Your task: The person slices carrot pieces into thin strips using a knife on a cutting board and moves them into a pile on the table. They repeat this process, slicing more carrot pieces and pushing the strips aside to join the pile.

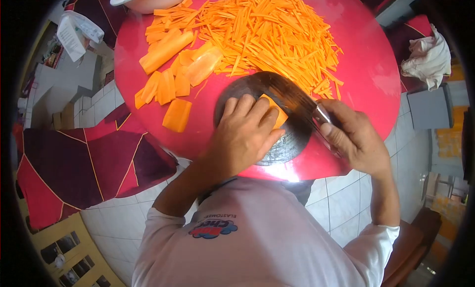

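You seem mid-slice; your left grip (247, 133) clamps the carrot piece (281, 117) on the board (288, 152), your right grip (349, 136) the knife (297, 100); next likely wants even strokes.

You're wearing a pale, greyish-white shirt (267, 252), its fabric softly creased. Your left sleeve (166, 227) and right sleeve (373, 247) look whiter and end around the elbows. A printed logo (213, 229) mixes blue cloud-like shapes with red, beside small dark capitals (221, 216) that seem to read "ELASTOMER". Your trousers (302, 189) are dark.
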Demonstrator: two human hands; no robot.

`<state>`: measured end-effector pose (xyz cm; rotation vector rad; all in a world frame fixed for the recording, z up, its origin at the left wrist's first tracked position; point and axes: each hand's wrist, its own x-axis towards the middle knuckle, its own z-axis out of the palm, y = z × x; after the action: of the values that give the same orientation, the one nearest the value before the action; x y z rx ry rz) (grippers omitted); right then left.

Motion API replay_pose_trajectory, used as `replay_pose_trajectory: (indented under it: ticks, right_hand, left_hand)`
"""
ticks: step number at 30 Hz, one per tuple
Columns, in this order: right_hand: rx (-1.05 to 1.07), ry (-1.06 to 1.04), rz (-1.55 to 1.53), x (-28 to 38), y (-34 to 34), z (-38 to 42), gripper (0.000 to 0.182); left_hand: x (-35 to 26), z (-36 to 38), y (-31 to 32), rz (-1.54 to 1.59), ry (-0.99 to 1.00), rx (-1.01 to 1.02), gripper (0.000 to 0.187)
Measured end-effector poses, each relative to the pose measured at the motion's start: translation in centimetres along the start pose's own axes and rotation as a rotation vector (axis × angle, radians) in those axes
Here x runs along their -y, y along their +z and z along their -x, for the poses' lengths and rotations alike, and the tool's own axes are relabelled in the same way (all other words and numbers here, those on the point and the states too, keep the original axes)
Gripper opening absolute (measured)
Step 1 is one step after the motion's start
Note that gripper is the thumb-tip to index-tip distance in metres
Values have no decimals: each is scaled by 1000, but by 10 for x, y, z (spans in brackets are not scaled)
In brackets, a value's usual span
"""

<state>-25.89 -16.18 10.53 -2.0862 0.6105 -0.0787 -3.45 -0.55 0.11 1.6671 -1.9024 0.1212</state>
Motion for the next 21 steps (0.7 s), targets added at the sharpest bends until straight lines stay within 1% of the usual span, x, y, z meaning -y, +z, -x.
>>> replay_pose_trajectory:
  ticks: [2, 6, 10, 12, 14, 17, 20, 21]
  right_hand:
    - [-19, -35, 107, 2, 7, -1, 44]
    - [-35, 2, 99, 7, 15, 2, 49]
    - [-79, -79, 163, 5, 27, 5, 57]
    - [-51, -46, 212, 8, 29, 4, 61]
    - [30, 63, 251, 17, 24, 2, 63]
    - [46, 70, 333, 26, 21, 6, 62]
    - [60, 111, 288, 33, 20, 3, 59]
    - [54, 84, 297, 29, 19, 0, 57]
  left_hand:
    - [0, -2, 2, -2, -1, 5, 49]
    - [-2, 0, 2, -38, -14, 52, 51]
    - [-1, 2, -1, -26, -2, 46, 55]
    - [1, 1, -1, -14, 7, 45, 57]
    - [2, -1, -4, -16, 17, 60, 57]
    - [3, -1, -5, -22, 28, 78, 59]
    - [5, -1, -5, -22, 25, 96, 59]
    - [4, -1, -5, -20, 24, 103, 59]
